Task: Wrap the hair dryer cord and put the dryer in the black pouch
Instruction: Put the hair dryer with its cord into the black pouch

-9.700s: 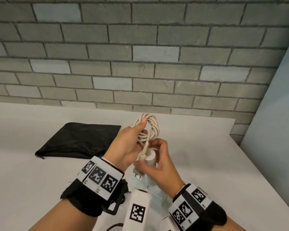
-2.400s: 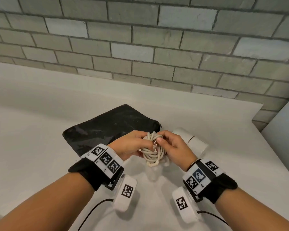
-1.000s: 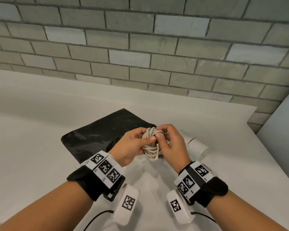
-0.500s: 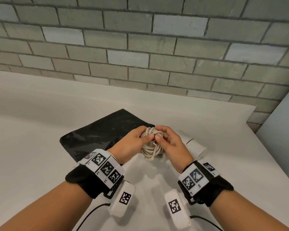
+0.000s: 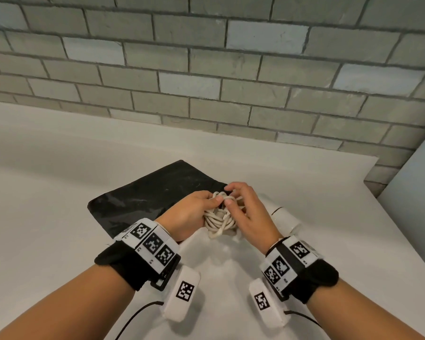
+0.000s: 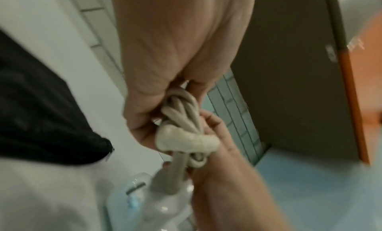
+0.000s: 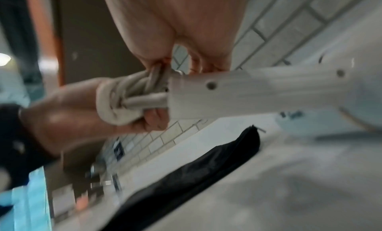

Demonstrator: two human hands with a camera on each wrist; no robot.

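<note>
I see left hand and right hand both clenched on coiled cord | white dryer at my 3 o'clock on table | black pouch at 10 o'clock.

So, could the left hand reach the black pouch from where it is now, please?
Probably yes. The pouch lies flat on the table just beside the left hand with nothing between them, but that hand grips the coiled cord and would have to let go first.
</note>
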